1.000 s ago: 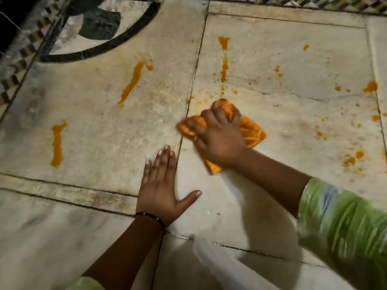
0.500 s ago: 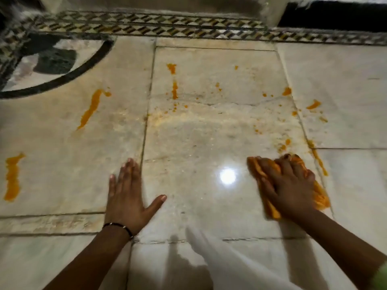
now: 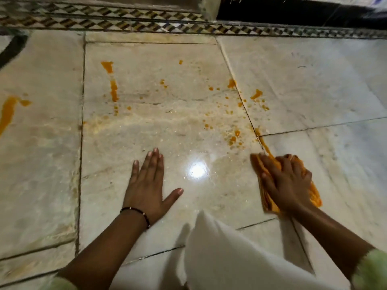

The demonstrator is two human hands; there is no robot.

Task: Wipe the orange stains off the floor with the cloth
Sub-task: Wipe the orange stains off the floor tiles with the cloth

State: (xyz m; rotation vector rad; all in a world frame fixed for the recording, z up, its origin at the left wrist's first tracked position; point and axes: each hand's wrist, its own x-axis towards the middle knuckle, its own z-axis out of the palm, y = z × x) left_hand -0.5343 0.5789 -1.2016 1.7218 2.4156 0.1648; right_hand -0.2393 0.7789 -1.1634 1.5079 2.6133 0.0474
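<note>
My right hand presses an orange-soaked cloth flat on the pale marble floor, fingers spread over it, at the right of the view. The cloth lies on a tile joint where an orange line runs up from it. Just above and left of it is a patch of orange spatter. Further off are a long orange streak, drops near the joint and a big streak at the left edge. My left hand rests flat on the floor, fingers straight, holding nothing.
A faint yellowish smear crosses the middle tile. A lamp glare shines between my hands. White garment fabric hangs at the bottom centre. A patterned tile border and a dark opening bound the far side.
My right hand has swept the cloth from the middle tile's left joint across to the right joint, leaving a faint smear. The view has shifted right. My left hand stays planted.
</note>
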